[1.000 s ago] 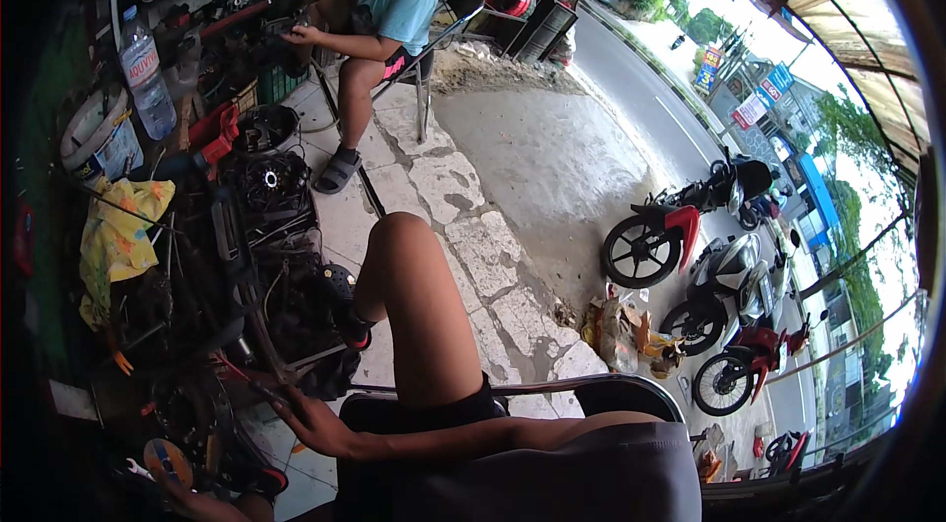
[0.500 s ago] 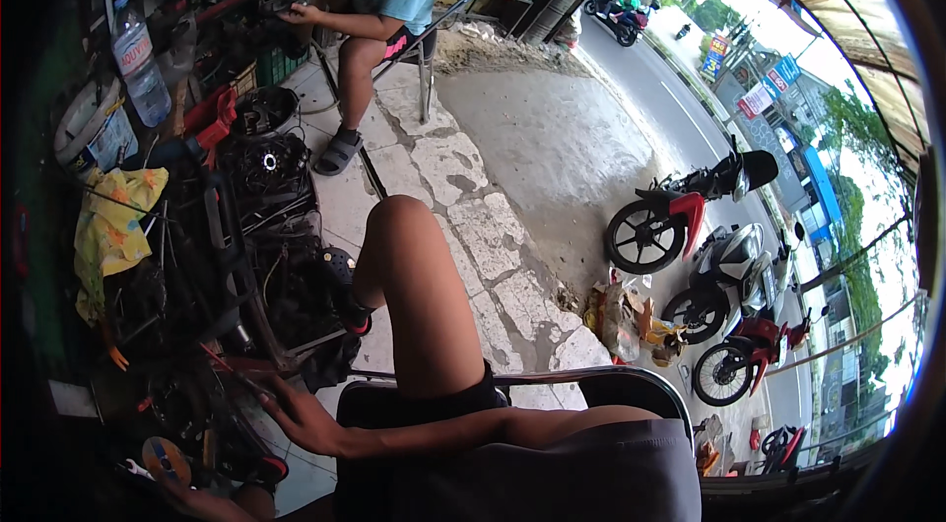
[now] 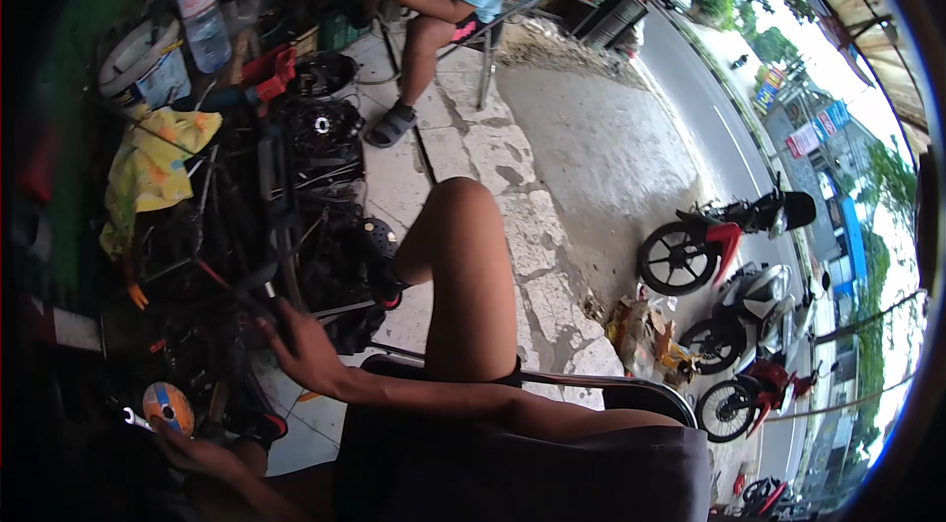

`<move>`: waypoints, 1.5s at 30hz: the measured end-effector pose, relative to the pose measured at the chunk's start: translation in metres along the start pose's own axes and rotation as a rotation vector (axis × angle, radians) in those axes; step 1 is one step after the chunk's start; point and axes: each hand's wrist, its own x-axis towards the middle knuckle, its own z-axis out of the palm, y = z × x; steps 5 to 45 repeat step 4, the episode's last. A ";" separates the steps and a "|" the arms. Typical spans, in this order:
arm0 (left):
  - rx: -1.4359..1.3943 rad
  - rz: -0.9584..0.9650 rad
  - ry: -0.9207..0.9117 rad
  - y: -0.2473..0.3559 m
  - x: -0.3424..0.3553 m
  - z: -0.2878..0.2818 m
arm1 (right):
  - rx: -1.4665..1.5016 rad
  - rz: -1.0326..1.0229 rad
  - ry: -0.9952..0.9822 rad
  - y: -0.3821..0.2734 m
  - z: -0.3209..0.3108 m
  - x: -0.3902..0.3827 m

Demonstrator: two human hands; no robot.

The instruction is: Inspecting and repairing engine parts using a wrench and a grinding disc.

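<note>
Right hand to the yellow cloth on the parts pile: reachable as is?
Probably not without leaning. The right hand is at the dark parts low in the pile; the yellow cloth lies well beyond, with tangled metal parts between.

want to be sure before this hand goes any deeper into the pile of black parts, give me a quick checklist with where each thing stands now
1. Right hand free to take something: ok, fingers spread, nothing in its grip.
2. Left hand free: cannot tell, it is low in the dark beside an orange and blue disc, fingers unclear.
3. Clear view of the pile of black parts: not ok, parts overlap in shadow.
4. Raised knee out of the reach line: ok, it stands to the right of the hand.
5. Other person's sandalled foot clear of the pile: ok, it rests on the tiles beyond it.
</note>
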 end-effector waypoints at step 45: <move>0.076 0.032 0.021 -0.037 -0.019 0.019 | 0.272 -0.077 0.107 -0.011 -0.037 -0.015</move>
